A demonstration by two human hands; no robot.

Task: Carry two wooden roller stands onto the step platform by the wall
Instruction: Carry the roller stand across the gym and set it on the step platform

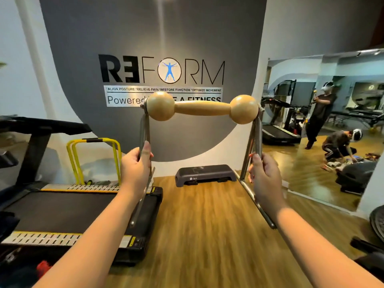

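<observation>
Gym wall [128, 34], painted with a broad grey curved panel and black lettering, fills the background above a floor [207, 235] of glossy, honey-coloured wood planks. Along the person's left side lies a treadmill [68, 213] with a matte black belt and perforated silver side rails edged in yellow. A large mirror [324, 132] leans on the wall at right, reflecting the wood floor, more treadmills, one standing figure and one crouching figure. Against the foot of the wall sits the step platform [204, 174], a low, dark grey plastic block with rounded corners and short feet, its top bare. Beside the treadmill's far end stand yellow hurdles [94, 159], bent-tube arches with a black band on the top bar.

Held up at chest height, well short of the platform and in the air above the floor, is a roller stand [202, 108]: a smooth, pale varnished wooden roller shaped like a dumbbell, two round balls joined by a thinner swelling bar, mounted on an axle between two brushed-metal frames that splay downward into tubular legs. The left hand [136, 165] wraps its fingers around the left frame, thumb pointing up along the metal. The right hand [265, 175] clasps the right frame the same way, fingers curled tight.
</observation>
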